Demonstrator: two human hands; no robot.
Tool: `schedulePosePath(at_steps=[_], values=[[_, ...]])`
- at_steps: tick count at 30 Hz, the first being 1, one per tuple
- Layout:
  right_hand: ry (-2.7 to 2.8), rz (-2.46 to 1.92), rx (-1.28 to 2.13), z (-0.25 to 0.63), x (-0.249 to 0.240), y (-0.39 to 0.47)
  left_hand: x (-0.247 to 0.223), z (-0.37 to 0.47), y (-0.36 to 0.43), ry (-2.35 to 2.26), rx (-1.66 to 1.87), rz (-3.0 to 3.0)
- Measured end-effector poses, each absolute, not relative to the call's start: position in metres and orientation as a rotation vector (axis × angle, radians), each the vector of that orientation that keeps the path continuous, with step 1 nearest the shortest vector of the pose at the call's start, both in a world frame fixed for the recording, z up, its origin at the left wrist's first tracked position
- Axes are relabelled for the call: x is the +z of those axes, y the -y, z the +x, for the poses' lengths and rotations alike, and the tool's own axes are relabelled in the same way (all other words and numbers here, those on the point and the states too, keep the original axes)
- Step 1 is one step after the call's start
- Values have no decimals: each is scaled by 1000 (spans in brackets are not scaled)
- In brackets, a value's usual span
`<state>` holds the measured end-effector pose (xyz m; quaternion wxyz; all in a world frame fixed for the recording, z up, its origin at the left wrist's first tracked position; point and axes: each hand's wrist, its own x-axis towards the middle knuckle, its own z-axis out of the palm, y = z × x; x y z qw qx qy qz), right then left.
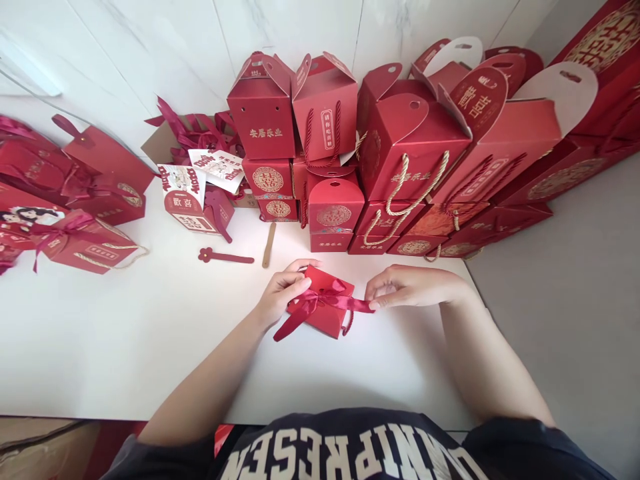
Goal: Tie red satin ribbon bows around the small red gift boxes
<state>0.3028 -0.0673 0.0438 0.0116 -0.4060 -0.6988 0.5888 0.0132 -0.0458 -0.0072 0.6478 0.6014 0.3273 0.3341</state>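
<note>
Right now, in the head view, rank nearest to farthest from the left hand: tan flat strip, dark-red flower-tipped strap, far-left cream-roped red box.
1. Tan flat strip, just beyond the left hand.
2. Dark-red strap, left of the strip.
3. Red box, far left.

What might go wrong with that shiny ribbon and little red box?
The ribbon could get pulled out of shape if the right hand, pinching one end, tugs too hard. The little red box might bend or slip if the left hand squeezes too tightly or lets go. The stacked boxes behind might topple if bumped, since some sit on top of others.
</note>
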Motion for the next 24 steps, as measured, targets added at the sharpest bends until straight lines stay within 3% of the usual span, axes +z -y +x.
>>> schedulePosePath(at_steps=[6,10,24], values=[[1942,-1219,1239,278,44,69,1,6,39,-657,632,1613],[1943,-894,1273,249,32,71,5,4,38,-657,608,1699],[1847,-946,1321,241,20,72,12,0,39,-724,584,1840]])
